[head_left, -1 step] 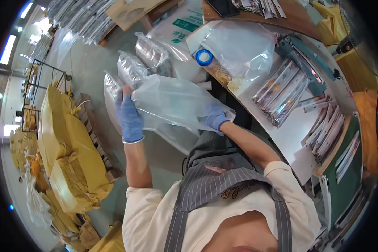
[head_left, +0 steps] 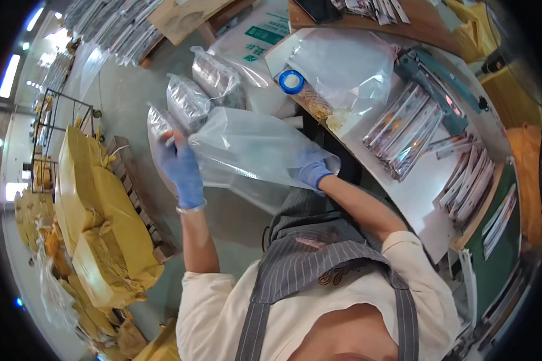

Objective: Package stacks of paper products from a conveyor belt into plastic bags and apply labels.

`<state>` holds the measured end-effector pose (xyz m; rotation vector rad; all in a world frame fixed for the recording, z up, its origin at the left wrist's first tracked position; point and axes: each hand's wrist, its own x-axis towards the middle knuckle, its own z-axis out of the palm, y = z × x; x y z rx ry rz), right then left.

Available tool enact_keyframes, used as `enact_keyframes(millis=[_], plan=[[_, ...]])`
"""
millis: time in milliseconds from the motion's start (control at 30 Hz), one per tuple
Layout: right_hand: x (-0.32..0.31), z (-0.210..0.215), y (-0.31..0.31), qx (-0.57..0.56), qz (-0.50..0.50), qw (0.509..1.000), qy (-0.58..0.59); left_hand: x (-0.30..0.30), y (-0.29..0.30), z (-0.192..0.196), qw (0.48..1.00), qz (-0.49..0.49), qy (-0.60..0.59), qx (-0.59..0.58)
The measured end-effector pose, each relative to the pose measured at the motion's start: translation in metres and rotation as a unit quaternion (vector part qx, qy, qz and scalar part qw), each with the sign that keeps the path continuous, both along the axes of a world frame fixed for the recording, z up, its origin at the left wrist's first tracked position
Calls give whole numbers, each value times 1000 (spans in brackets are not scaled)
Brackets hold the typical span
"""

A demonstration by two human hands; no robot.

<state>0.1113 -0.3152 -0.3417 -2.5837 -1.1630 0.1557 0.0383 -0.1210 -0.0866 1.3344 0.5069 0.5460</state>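
Observation:
A large clear plastic bag [head_left: 241, 141] stretches between my two hands in front of my apron. My left hand [head_left: 183, 171], in a thin blue glove with bare fingertips, is closed on the bag's left side, its fingers bent. My right hand [head_left: 313, 169], gloved alike, grips the bag near its right edge; film partly covers its fingers. Just beyond my left hand stand several filled bags with a silvery sheen, among them a front one [head_left: 159, 123], a middle one [head_left: 186, 102] and a rear one [head_left: 218, 75].
At right, a white worktable [head_left: 424, 186] bears clear-wrapped bundles [head_left: 403, 132], a blue tape roll [head_left: 291, 82], a plastic sheet [head_left: 343, 66] and a grey-green device [head_left: 433, 84]. Yellow sacks [head_left: 108, 222] lie on a wooden pallet [head_left: 132, 186] at left. Behind it is a wheeled rack [head_left: 57, 126].
My left hand has tilted slightly, its fingertips shifting left and down a little. The right hand stays nearly in place, and the bag's hanging film has shifted slightly.

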Motion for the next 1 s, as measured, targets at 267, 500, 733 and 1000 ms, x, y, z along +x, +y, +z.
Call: enact_keyframes(millis=[267,500,733,1000], plan=[[-50,41,-6,65,56,994,63,52,71,-182,395,-115,186,892],[-48,75,-64,344,-66,896,274,90,143,-232,403,-461,246,752],[-47,232,-487,52,-678,652,-336,132,-212,-57,649,-684,52,329],[34,154,-480,-175,-542,715,-405,245,-511,-225,661,-469,-13,585]])
